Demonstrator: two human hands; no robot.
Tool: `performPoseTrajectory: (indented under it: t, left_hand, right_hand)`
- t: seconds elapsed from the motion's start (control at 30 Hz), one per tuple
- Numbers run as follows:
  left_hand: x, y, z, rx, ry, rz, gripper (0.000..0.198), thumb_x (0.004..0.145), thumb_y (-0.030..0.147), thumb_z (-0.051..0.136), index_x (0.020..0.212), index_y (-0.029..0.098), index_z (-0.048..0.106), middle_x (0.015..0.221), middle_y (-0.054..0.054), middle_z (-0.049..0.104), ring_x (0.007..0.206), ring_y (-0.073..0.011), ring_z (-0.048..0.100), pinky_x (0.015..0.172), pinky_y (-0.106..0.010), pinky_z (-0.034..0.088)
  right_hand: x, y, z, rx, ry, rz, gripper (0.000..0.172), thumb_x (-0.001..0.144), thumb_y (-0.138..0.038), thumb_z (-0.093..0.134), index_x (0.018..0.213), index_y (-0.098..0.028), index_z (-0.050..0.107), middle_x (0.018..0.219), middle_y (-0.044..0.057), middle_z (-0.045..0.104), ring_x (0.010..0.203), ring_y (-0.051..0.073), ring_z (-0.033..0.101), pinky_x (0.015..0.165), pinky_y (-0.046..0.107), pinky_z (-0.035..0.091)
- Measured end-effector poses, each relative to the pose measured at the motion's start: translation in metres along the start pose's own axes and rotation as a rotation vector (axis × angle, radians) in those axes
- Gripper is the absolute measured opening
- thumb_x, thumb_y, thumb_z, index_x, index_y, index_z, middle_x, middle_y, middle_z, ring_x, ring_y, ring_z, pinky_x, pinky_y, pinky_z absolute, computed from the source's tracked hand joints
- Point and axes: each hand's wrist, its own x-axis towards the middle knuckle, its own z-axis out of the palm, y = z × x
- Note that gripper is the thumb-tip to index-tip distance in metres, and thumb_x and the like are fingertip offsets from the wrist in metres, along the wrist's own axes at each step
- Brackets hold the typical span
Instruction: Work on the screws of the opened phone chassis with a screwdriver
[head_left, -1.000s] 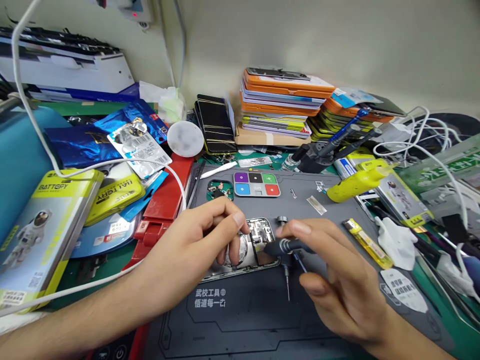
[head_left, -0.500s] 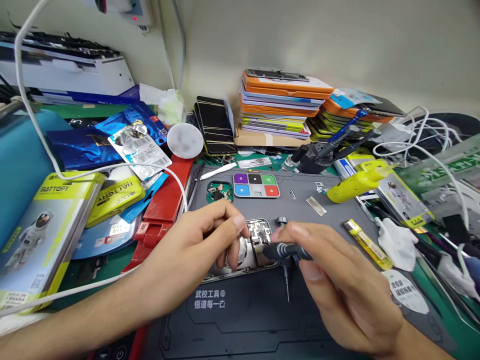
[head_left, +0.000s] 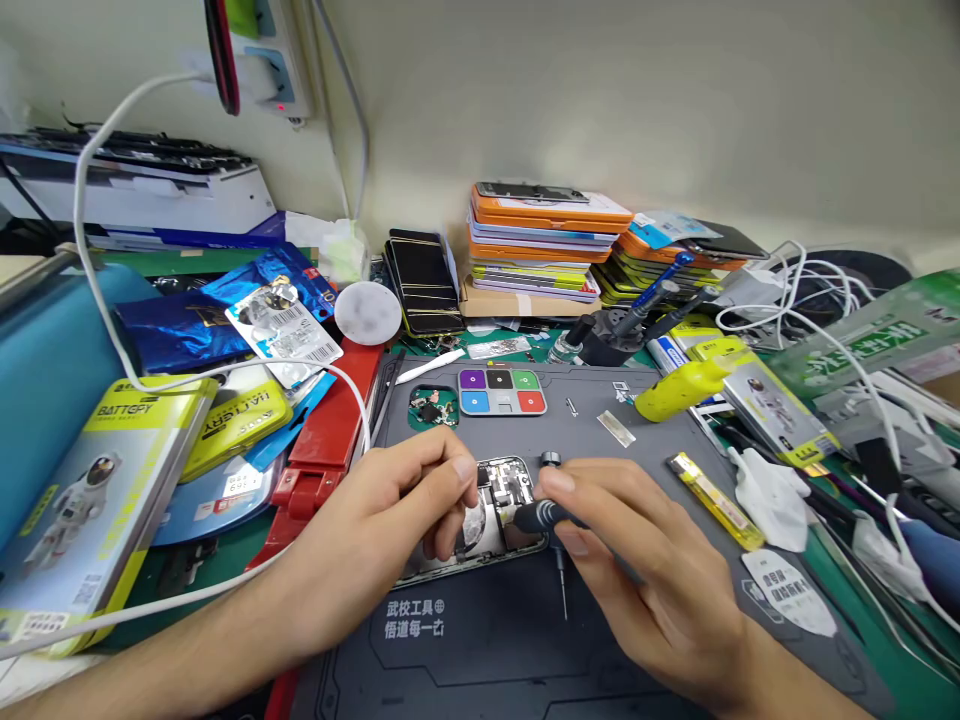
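Observation:
An opened phone lies on the dark work mat, its inner boards and a round light coil showing. My left hand rests over the phone's left part, fingers curled and thumb pressed to the index finger; whatever is in that pinch is hidden. To the right, my right hand grips a dark screwdriver between thumb and fingers. Its ringed handle points left over the phone's right end. A second screwdriver shows beneath this hand, its thin shaft toward me and round cap above.
Behind the phone sit a coloured screw tray and a green parts dish. A yellow bottle and a yellow strip package are on the right. Battery boxes and a red clamp flank the left; a white cable crosses my left forearm.
The view has tilted upward a little, so the hands and phone sit slightly further left. Both hands keep nearly the same pose, with the screwdriver still in my right hand.

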Motion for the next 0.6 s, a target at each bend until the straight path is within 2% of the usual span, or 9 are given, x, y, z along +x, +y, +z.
performPoseTrajectory:
  t: [0.13, 0.2, 0.3, 0.4, 0.5, 0.57, 0.6]
  left_hand:
    - [-0.002, 0.001, 0.001, 0.016, -0.008, -0.001, 0.051, 0.107, 0.062, 0.047, 0.085, 0.016, 0.050, 0.075, 0.002, 0.052, 0.071, -0.0091, 0.045, 0.068, -0.024, 0.034]
    - [-0.001, 0.000, 0.001, 0.047, -0.020, -0.008, 0.053, 0.108, 0.063, 0.044, 0.084, 0.016, 0.049, 0.078, 0.002, 0.051, 0.072, -0.0094, 0.045, 0.069, -0.025, 0.036]
    - [0.002, -0.003, 0.002, 0.046, -0.034, -0.010, 0.050, 0.109, 0.062, 0.041, 0.090, 0.017, 0.050, 0.082, 0.002, 0.052, 0.075, -0.0089, 0.047, 0.072, -0.023, 0.039]
    - [0.004, -0.002, 0.003, 0.056, -0.007, -0.036, 0.046, 0.106, 0.063, 0.047, 0.097, 0.018, 0.055, 0.087, 0.002, 0.056, 0.076, -0.0083, 0.050, 0.071, -0.021, 0.041]
    - [0.006, 0.001, 0.002, 0.154, 0.032, -0.038, 0.043, 0.103, 0.060, 0.056, 0.100, 0.019, 0.067, 0.089, 0.000, 0.061, 0.075, -0.0085, 0.052, 0.067, -0.021, 0.040]
    - [0.007, 0.004, 0.002, 0.214, 0.041, -0.031, 0.037, 0.101, 0.055, 0.062, 0.098, 0.021, 0.074, 0.090, 0.000, 0.066, 0.076, -0.0081, 0.055, 0.067, -0.020, 0.040]
    - [0.007, 0.005, 0.001, 0.230, 0.042, -0.028, 0.032, 0.100, 0.052, 0.065, 0.097, 0.022, 0.077, 0.092, 0.000, 0.068, 0.079, -0.0081, 0.058, 0.069, -0.020, 0.042]
  right_hand:
    - [0.001, 0.002, 0.003, -0.006, 0.017, -0.029, 0.067, 0.076, -0.001, 0.065, 0.141, -0.011, 0.051, 0.121, 0.007, 0.066, 0.123, 0.006, 0.058, 0.107, 0.021, 0.053]
    - [0.003, 0.002, 0.003, -0.007, 0.025, -0.015, 0.068, 0.076, -0.003, 0.069, 0.141, -0.011, 0.051, 0.119, 0.006, 0.068, 0.119, 0.005, 0.059, 0.103, 0.021, 0.054]
    - [0.002, 0.002, 0.003, -0.008, 0.030, 0.011, 0.074, 0.073, 0.001, 0.071, 0.142, -0.012, 0.050, 0.115, 0.004, 0.070, 0.109, 0.004, 0.060, 0.093, 0.020, 0.054]
    - [-0.003, 0.002, 0.002, -0.053, 0.041, -0.007, 0.068, 0.073, -0.002, 0.073, 0.137, -0.011, 0.052, 0.112, 0.004, 0.071, 0.107, 0.004, 0.061, 0.094, 0.020, 0.054]
    - [-0.008, -0.001, 0.002, 0.079, 0.134, 0.156, 0.074, 0.078, 0.000, 0.066, 0.147, -0.016, 0.045, 0.112, 0.004, 0.071, 0.109, 0.004, 0.068, 0.100, 0.018, 0.060]
    - [-0.008, -0.004, 0.001, 0.311, 0.257, 0.371, 0.079, 0.083, 0.001, 0.058, 0.154, -0.024, 0.036, 0.117, 0.004, 0.069, 0.107, 0.007, 0.072, 0.089, 0.020, 0.067]
    - [-0.006, -0.004, 0.001, 0.461, 0.324, 0.461, 0.073, 0.087, -0.002, 0.053, 0.153, -0.029, 0.035, 0.115, 0.003, 0.069, 0.099, 0.008, 0.074, 0.076, 0.019, 0.068]
